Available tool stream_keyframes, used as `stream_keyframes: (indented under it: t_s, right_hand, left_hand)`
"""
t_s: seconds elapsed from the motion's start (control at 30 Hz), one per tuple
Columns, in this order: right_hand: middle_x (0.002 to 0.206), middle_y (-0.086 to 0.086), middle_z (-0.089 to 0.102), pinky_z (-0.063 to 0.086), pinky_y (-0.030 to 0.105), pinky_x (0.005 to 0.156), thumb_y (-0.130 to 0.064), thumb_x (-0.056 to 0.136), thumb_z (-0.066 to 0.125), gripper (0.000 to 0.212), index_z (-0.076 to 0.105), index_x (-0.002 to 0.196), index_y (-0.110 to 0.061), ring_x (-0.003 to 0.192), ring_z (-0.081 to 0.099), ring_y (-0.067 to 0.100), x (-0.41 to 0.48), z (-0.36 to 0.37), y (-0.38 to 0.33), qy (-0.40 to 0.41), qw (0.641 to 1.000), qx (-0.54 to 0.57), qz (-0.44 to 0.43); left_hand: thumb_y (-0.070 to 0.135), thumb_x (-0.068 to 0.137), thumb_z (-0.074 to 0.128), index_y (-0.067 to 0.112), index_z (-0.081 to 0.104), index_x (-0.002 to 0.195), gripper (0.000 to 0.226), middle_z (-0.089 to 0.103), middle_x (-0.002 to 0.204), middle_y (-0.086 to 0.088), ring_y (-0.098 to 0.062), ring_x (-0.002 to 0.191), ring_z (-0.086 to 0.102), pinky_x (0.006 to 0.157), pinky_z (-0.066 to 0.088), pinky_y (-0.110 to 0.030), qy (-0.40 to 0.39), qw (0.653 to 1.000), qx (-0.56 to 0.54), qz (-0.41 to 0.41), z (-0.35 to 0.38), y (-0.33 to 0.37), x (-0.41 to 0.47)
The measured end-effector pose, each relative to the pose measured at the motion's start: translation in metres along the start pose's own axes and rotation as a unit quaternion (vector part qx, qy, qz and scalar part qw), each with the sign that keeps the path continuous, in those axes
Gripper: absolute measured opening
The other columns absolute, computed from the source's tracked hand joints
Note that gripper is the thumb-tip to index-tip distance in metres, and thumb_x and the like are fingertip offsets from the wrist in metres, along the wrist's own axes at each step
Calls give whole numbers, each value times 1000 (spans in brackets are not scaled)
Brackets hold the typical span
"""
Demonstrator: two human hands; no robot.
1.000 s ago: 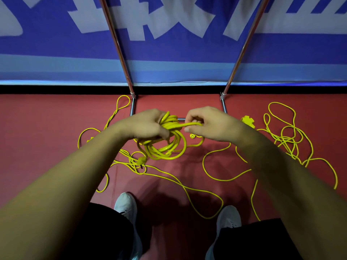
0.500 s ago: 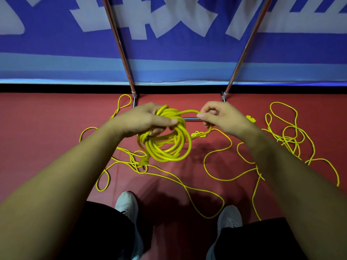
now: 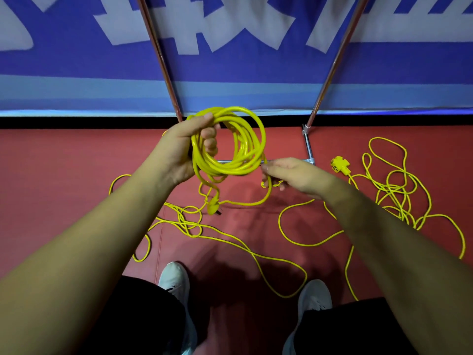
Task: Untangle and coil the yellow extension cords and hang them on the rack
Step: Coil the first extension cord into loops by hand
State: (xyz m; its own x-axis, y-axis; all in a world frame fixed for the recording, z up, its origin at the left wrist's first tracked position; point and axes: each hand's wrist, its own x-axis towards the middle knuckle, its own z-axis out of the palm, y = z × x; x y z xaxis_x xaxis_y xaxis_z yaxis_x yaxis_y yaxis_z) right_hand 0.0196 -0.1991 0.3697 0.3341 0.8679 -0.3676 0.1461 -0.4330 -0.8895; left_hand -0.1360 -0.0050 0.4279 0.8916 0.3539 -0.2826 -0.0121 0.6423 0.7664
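Observation:
My left hand (image 3: 184, 149) is closed around a coil of yellow extension cord (image 3: 238, 149), held upright in front of the rack's left pole (image 3: 163, 62). A plug (image 3: 213, 207) dangles from the coil's bottom. From there a strand loops up to my right hand (image 3: 294, 175), which pinches the cord near the rack's floor bar (image 3: 308, 149). More loose yellow cord (image 3: 230, 239) lies tangled on the red floor, and a second tangle (image 3: 399, 198) with a yellow socket head (image 3: 340, 165) lies at the right.
The rack's two metal poles, the right one (image 3: 337, 57) among them, rise against a blue and white banner (image 3: 230, 47). My white shoes (image 3: 174, 283) stand on the red floor (image 3: 64, 175) among cord strands.
My left hand has lifted the coil higher and turned it upright. My right hand has dropped lower and to the right, drawing the strand out.

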Motion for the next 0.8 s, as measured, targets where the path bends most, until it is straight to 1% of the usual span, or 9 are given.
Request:
stream_keyframes:
  t_s: [0.1, 0.23, 0.33, 0.4, 0.5, 0.6, 0.63, 0.73, 0.8]
  right_hand:
    - [83, 6, 66, 40, 23, 70, -21, 101, 50, 23, 60, 81, -16, 84, 57, 15, -1, 3, 3, -2, 1000, 10, 10]
    - [90, 6, 64, 45, 37, 94, -16, 103, 45, 13, 57, 99, -17, 99, 64, 29, 0, 9, 8, -45, 986, 148, 59]
    - [79, 8, 60, 51, 34, 72, -15, 104, 42, 18, 58, 97, -9, 77, 65, 27, 2, 23, 9, -46, 985, 145, 75]
    - [70, 9, 58, 43, 30, 59, -21, 104, 44, 26, 59, 88, -7, 65, 58, 22, 4, 31, 7, -9, 986, 145, 86]
    - [69, 8, 58, 46, 31, 64, -28, 103, 46, 31, 60, 83, -9, 67, 62, 24, 5, 39, 2, 14, 981, 172, 93]
    - [66, 4, 50, 53, 43, 85, -32, 104, 44, 31, 59, 86, -11, 76, 67, 33, 4, 45, -3, -6, 965, 237, 112]
    - [65, 3, 48, 53, 46, 86, -31, 104, 42, 31, 60, 89, -10, 73, 66, 33, 3, 47, -3, -10, 963, 243, 114]
    - [64, 5, 47, 52, 36, 66, -22, 105, 41, 27, 62, 105, -5, 58, 55, 24, 0, 55, -5, -5, 967, 225, 118]
    - [65, 7, 48, 46, 33, 60, -14, 103, 42, 23, 60, 105, 0, 57, 49, 22, -1, 58, -9, 2, 964, 239, 117]
  left_hand:
    - [25, 96, 50, 6, 56, 87, 22, 47, 52, 11, -1, 48, 48, 49, 41, -12, 28, 998, -61, 19, -2, 7, 3]
    - [29, 97, 59, 11, 58, 89, 20, 49, 57, 10, -2, 55, 55, 52, 47, -13, 68, 991, -100, 56, -9, 8, 8]
    - [40, 94, 61, 11, 58, 87, 30, 49, 59, 9, -3, 56, 56, 54, 48, -14, 86, 990, -79, 79, -12, 7, 10]
    - [44, 94, 59, 11, 57, 86, 34, 49, 58, 9, -2, 50, 51, 53, 45, -14, 103, 988, -75, 92, -14, 9, 10]
    - [38, 94, 64, 12, 57, 89, 27, 54, 70, 5, -2, 53, 52, 61, 47, -17, 98, 986, -96, 100, -17, 14, 8]
    - [13, 84, 71, 11, 58, 90, 14, 59, 81, -3, -9, 67, 61, 76, 53, -32, 78, 985, -117, 95, -14, 16, 4]
    - [6, 84, 68, 8, 58, 90, 12, 61, 80, -5, -12, 70, 64, 76, 54, -34, 82, 985, -117, 99, -11, 15, 2]
    - [-5, 94, 53, 4, 58, 84, 14, 64, 69, -6, -14, 64, 65, 62, 56, -30, 93, 985, -28, 144, 3, 13, -3]
    - [-6, 96, 49, 4, 56, 79, 21, 63, 65, -4, -15, 61, 64, 58, 55, -30, 95, 979, 38, 174, 7, 12, -5]
